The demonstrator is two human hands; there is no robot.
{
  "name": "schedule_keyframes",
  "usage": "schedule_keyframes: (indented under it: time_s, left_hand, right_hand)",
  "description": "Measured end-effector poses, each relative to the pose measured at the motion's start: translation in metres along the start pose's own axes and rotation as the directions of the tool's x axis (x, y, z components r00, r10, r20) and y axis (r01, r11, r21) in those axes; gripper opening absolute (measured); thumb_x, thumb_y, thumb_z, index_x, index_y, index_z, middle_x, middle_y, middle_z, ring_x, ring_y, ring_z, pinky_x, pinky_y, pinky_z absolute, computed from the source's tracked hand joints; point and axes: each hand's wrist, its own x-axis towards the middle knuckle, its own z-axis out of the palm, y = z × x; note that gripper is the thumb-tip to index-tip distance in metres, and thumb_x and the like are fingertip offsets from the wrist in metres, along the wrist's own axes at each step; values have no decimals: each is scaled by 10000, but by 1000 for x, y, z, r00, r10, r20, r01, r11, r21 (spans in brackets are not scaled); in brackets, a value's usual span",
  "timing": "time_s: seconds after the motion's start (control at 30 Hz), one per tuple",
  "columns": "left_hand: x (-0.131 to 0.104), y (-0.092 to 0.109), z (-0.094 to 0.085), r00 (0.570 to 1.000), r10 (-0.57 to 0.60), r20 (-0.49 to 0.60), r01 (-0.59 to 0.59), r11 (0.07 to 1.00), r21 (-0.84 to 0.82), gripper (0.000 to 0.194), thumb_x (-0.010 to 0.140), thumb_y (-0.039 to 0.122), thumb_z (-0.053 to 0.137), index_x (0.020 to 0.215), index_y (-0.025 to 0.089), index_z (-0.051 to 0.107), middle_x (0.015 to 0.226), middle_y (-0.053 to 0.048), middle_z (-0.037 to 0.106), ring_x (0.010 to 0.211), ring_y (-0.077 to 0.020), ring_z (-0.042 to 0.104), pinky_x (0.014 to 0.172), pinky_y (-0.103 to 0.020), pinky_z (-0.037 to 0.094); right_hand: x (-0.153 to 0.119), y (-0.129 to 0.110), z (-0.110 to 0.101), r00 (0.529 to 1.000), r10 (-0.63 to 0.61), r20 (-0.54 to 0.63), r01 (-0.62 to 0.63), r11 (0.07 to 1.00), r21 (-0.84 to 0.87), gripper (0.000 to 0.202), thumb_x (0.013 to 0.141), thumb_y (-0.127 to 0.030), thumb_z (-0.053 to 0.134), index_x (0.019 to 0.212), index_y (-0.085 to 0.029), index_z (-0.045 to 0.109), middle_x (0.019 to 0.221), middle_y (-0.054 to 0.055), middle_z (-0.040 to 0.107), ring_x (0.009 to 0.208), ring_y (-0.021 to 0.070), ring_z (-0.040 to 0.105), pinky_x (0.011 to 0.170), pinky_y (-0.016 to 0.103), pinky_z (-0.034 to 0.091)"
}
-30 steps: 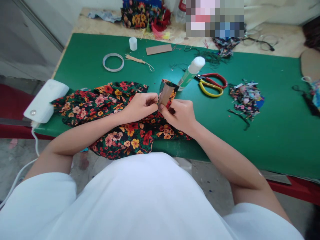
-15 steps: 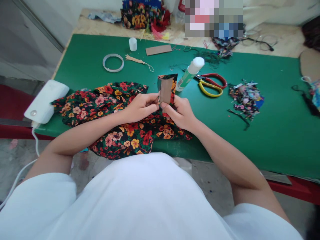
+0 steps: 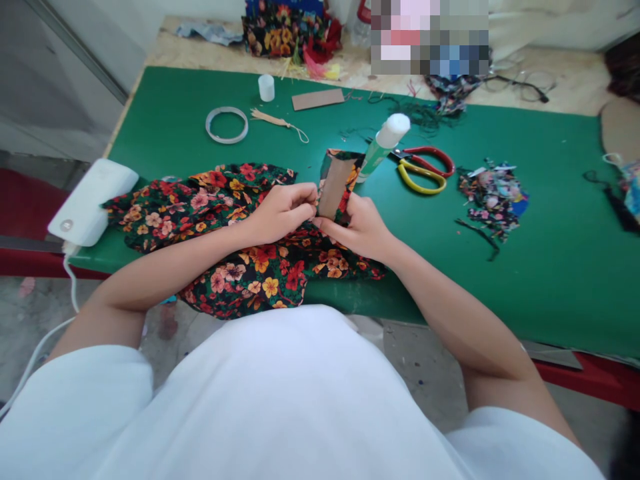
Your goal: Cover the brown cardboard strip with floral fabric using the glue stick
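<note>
Between my hands is a cardboard strip [image 3: 335,189], its edges wrapped in dark floral fabric. My right hand [image 3: 363,227] is closed on it, thumb across its lower end. My left hand [image 3: 285,212] pinches at the strip's lower left edge, with fingertips close to my right thumb; the fabric edge there is partly hidden. Beneath both hands spreads a crumpled piece of floral fabric [image 3: 270,270] in red, yellow and pink on dark green. Just behind the strip a glue stick [image 3: 393,131] stands upright without its cap.
Scissors [image 3: 425,170] with red and yellow handles lie right of the glue stick, near a heap of fabric scraps [image 3: 493,193]. Farther back are a tape roll [image 3: 227,125], a tassel [image 3: 277,121], a white cap [image 3: 267,87] and another cardboard strip [image 3: 318,99]. A white device [image 3: 95,200] sits left.
The wrapped cardboard strip has tilted, its top leaning to the right. My right thumb has slid down and left to its lower end, toward my left fingertips.
</note>
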Motion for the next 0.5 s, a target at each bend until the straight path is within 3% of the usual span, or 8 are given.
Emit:
schedule_keyframes:
  time_s: [0.17, 0.27, 0.5]
  left_hand:
    - [1, -3, 3, 997, -64, -34, 59, 991, -120, 132, 794, 209, 490, 688, 234, 415, 481, 75, 423, 434, -89, 392, 479, -257, 309]
    - [1, -5, 3, 995, -94, -23, 89, 982, -165, 138, 812, 204, 479, 705, 238, 399, 478, 84, 415, 412, -84, 367, 465, -249, 300]
    - [2, -3, 1, 999, 14, -34, -10, 993, 114, 287, 924, 379, 559, 713, 214, 459, 571, 62, 428, 572, -95, 387, 578, -261, 304]
  right_hand:
    - [-3, 3, 1, 997, 71, 6, -71, 983, 169, 396, 958, -626, 635, 952, -238, 552, 595, -31, 618, 440, 136, 565, 432, 266, 378]
    - [-4, 4, 2, 995, 75, -62, -64, 985, 161, 353, 997, -583, 586, 976, -230, 587, 574, -32, 611, 425, 141, 566, 440, 267, 392]
    - [-3, -1, 2, 991, -3, -137, -2, 1000, -30, 226, 985, -434, 602, 972, -216, 660, 546, -38, 555, 467, 133, 519, 481, 275, 372]
